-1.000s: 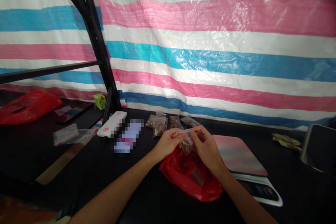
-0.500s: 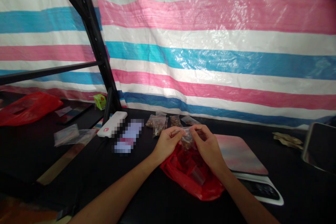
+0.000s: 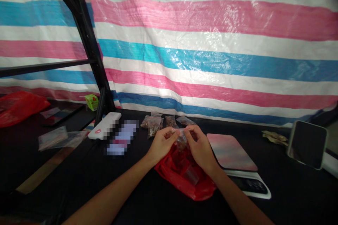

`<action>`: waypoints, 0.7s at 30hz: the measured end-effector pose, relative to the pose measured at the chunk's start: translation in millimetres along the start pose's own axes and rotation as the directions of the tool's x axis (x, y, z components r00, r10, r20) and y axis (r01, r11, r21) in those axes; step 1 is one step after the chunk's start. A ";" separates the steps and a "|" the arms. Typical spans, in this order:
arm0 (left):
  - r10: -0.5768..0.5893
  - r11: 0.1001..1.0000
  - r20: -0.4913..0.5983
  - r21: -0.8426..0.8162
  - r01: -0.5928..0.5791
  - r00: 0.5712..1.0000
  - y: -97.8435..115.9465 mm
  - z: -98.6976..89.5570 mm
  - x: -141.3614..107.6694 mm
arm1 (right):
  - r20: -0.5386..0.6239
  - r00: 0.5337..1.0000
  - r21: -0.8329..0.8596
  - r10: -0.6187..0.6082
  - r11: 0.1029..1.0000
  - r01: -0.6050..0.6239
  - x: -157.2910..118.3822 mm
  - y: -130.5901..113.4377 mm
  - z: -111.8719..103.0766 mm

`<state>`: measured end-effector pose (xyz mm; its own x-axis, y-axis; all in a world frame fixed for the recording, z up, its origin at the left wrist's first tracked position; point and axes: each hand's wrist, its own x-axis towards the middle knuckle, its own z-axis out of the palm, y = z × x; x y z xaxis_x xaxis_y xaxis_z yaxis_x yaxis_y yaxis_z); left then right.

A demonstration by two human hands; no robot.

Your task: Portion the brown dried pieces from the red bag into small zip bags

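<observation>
At the far left, a red plastic bag point(image 3: 18, 109) lies on a black tabletop point(image 3: 47, 172), near a dark flat tablet point(image 3: 62, 114), a small green box point(image 3: 91, 102) and flattened clear plastic bags point(image 3: 52, 137). A black metal shelf upright point(image 3: 88, 42) rises in front of a pink, white and blue striped tarpaulin point(image 3: 211, 56). Next come a white power bank point(image 3: 104, 125), a pixelated, unreadable item point(image 3: 121, 137), and a small cluster of zip bags point(image 3: 154, 126) filled with dried brown pieces. The left hand point(image 3: 161, 144) and right hand point(image 3: 200, 147) meet at the centre, their fingertips point(image 3: 173, 133) pinching the top of a small clear zip bag point(image 3: 181, 140) with brown contents. That bag is held just above a crumpled red plastic bag point(image 3: 182, 172), which holds a clear plastic piece point(image 3: 190, 175). Just right of the right hand sits a digital scale point(image 3: 249, 184) topped with a pink pad point(image 3: 231, 151). Beyond it lie crumpled tan scraps point(image 3: 274, 137) and a dark-screened device point(image 3: 307, 144).
</observation>
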<state>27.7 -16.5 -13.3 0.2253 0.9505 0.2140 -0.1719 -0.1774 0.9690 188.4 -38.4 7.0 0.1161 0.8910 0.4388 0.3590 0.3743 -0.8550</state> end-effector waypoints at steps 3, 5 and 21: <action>0.007 1.000 -0.021 0.002 -0.007 1.000 -3.4 -1.9 1.8 | 0.019 1.000 0.019 0.003 1.000 -0.004 -2.0 -0.7 2.6; 0.011 1.000 -0.023 -0.011 -0.011 1.000 -3.4 -2.3 2.3 | 0.034 0.999 0.017 -0.009 1.000 0.008 -2.7 -2.0 2.9; 0.059 0.998 0.069 0.011 -0.060 0.996 7.6 -1.8 -1.7 | 0.071 0.997 -0.027 -0.007 1.000 0.009 0.5 -4.2 -6.8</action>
<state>24.3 -18.9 -6.6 0.2803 0.9185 0.2789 -0.1745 -0.2370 0.9557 193.2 -41.3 12.6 0.0474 0.9043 0.4243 0.3854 0.3754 -0.8430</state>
